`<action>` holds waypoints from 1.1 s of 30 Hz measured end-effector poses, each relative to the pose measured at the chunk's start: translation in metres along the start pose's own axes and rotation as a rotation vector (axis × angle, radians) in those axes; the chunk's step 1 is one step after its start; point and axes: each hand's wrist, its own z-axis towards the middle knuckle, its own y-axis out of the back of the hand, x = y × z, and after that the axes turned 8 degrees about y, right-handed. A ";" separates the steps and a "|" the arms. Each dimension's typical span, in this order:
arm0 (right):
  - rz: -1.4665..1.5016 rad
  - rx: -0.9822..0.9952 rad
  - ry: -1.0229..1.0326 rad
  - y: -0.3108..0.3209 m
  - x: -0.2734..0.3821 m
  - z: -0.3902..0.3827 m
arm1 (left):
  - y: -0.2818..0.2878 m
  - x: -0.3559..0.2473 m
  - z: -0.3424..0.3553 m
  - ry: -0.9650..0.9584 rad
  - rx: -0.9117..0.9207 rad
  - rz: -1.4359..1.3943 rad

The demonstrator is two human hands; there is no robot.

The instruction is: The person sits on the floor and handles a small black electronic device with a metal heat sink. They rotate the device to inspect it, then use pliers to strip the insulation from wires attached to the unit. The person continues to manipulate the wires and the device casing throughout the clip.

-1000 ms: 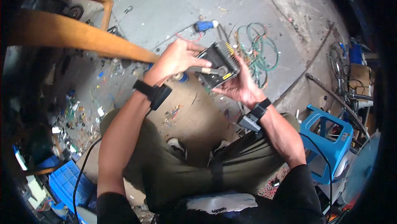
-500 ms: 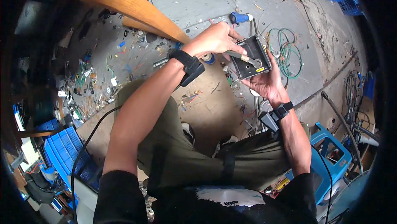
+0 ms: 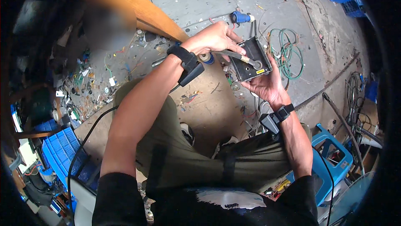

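Observation:
My right hand (image 3: 271, 85) is closed around the right and near sides of a shallow black metal box (image 3: 257, 50), its open side facing up and a small yellow label on its near wall. My left hand (image 3: 223, 40) reaches over the box's left edge, fingers closed on a grey metal tool (image 3: 234, 54) that looks like a wrench. The tool's rounded end (image 3: 255, 64) lies inside the box, by the near right corner. Its shaft runs left beneath my fingers, which partly hide it.
A blue plug-like connector (image 3: 241, 17) and coiled green wire (image 3: 289, 59) lie beyond the box. Small scraps litter the floor at left, near a wooden beam (image 3: 154, 17). A blue stool (image 3: 332, 159) stands at right. Blue crates (image 3: 62, 151) are at lower left.
My hands, the box and the tool have shifted slightly left in the picture. More of the tool's shaft shows left of my fingers. A blurred dark shape has appeared at upper left.

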 end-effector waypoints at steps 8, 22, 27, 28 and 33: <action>0.034 -0.005 0.004 0.001 -0.002 -0.003 | -0.002 -0.007 -0.004 0.059 0.022 -0.009; -0.007 -0.054 0.048 -0.009 -0.003 -0.010 | -0.008 -0.018 -0.009 0.026 -0.028 0.134; 0.031 -0.075 0.028 -0.002 0.003 -0.010 | 0.021 -0.007 -0.010 0.084 -0.204 0.494; 0.044 -0.074 0.015 -0.008 0.003 -0.011 | 0.034 0.005 -0.010 0.114 -0.239 0.535; 0.049 -0.008 0.086 -0.003 0.015 -0.012 | 0.038 0.037 -0.016 0.119 -0.281 0.614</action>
